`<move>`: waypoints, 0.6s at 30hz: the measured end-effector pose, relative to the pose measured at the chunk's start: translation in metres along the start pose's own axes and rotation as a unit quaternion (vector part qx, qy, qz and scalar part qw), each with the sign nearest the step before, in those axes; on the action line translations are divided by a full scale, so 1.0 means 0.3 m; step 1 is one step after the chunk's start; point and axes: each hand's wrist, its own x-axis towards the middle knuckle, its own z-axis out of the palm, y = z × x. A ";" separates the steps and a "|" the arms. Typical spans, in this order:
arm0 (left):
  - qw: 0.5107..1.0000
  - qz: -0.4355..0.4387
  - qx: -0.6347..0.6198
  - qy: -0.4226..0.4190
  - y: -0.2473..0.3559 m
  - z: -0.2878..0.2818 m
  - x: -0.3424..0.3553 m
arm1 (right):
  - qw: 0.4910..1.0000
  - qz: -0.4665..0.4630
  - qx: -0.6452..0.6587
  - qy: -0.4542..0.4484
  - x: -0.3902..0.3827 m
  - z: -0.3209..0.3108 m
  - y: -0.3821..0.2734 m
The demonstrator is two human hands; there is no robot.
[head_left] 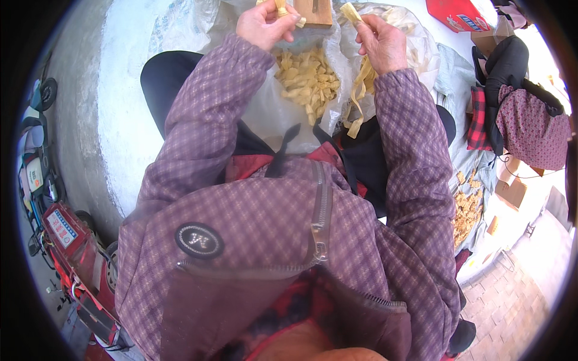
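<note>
My left hand [264, 26], at the top of the view, closes its fingers round a short, folded pale yellow strip [281, 8]. In my right hand [383, 44], thumb and fingers pinch a flat pale yellow strip [350, 12] whose end sticks up past the fingertips. Longer strips [359, 96] hang or lie below that hand; whether they join the pinched one I cannot tell. Between my hands stands a brown wooden block [315, 13], cut off by the upper edge. Beneath it, a heap of short folded yellow pieces [308, 81] lies on clear plastic sheeting [259, 111] between my knees.
More pale strips lie in a translucent bag [421, 57] on the right. Another person [530, 123] sits at the far right, near a heap of yellow pieces [468, 210] on a grey-blue sheet. A red package [460, 15] stands upper right. Red vehicles [75, 240] stand at left.
</note>
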 end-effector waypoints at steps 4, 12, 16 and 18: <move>0.904 0.251 0.342 0.049 0.029 0.120 -0.122 | 0.962 -0.042 0.268 -0.012 -0.162 0.027 -0.076; 0.841 -0.359 -0.355 -0.194 0.011 0.290 -0.333 | 0.924 0.033 0.378 -0.044 -0.496 0.090 -0.111; 0.782 -0.292 -0.448 -0.320 -0.009 0.297 -0.327 | 0.945 0.011 0.321 -0.057 -0.556 0.059 -0.083; 0.775 -0.273 -0.466 -0.327 -0.027 0.305 -0.321 | 0.938 0.040 0.337 -0.072 -0.577 0.028 -0.082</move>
